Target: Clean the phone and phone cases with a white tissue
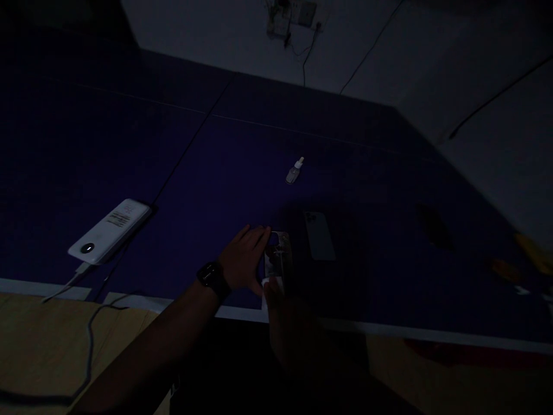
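Observation:
A patterned phone case with a camera cut-out lies on the dark blue tabletop. My left hand, with a dark watch on the wrist, holds the case along its left side, fingertips at the top corner and thumb near the lower edge. In my right hand is a folded white wipe or tissue, pinched and pressed against the lower part of the case. Deep shadow hides most of the right fingers. Right of the case lies a phone, its camera side up. A small dropper bottle lies or stands farther back; which, I cannot tell.
At the left rests a white power bank with a cable plugged in. A dark flat object and an orange item are at the right. Wall sockets with hanging wires are behind. The room is very dim.

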Motion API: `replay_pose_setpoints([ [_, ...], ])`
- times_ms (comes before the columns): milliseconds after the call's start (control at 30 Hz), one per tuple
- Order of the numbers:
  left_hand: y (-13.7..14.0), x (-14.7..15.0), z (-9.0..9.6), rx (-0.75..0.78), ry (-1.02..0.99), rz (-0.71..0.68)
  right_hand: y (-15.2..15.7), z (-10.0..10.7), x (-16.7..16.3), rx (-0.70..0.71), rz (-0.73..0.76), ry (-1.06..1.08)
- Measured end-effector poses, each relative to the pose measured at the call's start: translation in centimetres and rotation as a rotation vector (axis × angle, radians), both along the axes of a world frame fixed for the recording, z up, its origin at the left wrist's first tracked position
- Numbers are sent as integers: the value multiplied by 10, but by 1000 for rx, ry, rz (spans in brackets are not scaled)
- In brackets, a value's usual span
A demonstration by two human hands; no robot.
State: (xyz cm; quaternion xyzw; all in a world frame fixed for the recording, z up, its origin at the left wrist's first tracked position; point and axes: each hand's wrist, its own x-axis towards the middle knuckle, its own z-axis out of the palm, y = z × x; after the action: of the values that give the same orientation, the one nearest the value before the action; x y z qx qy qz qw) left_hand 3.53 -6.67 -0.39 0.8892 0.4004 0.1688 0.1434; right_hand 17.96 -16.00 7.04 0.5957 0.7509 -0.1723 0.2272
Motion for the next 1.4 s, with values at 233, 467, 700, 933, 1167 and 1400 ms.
replay_pose_setpoints([
  [233, 0, -1, 0, 8, -17, -5, 58, -5, -4, 219, 106, 106],
  [467, 0, -1, 0, 17, -20, -11, 3, -9, 5, 106, -35, -19],
  [700, 0, -1, 3, 2, -5, -25, 12, -7, 23, 91, 61, -14],
  [933, 0, -2, 1, 9, -13, -26, 94, 6, 9, 188, 76, 78],
  [1167, -1, -2, 2, 23, -2, -7, 51, -6, 20, 142, 68, 7],
  [1400, 0, 0, 1, 5, -5, -5, -27, -23, 42, 142, 73, 13],
])
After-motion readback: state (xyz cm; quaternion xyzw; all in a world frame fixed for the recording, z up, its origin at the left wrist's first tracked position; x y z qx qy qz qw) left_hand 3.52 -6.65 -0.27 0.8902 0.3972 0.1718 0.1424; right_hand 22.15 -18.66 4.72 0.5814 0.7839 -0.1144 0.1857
